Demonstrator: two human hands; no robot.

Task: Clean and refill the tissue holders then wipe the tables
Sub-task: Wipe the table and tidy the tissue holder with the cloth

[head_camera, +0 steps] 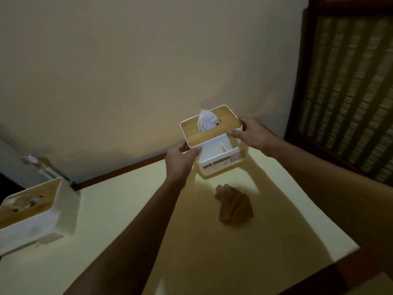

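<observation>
A white tissue holder (221, 160) with a wooden lid (225, 121) sits at the far right of the pale yellow table (127, 209), against the wall. A white tissue (207, 121) pokes up through the lid's slot. My left hand (180, 159) grips the lid's near left corner, thumb on the front edge. My right hand (251, 133) grips the lid's right end, fingers curled over it. A crumpled brown cloth (234, 204) lies on the table just in front of the holder.
A second white tissue holder (42, 222) with a wooden lid stands at the table's left edge, blurred. A beige wall (127, 81) runs behind the table. A dark wooden screen with woven panels (348, 81) stands at the right.
</observation>
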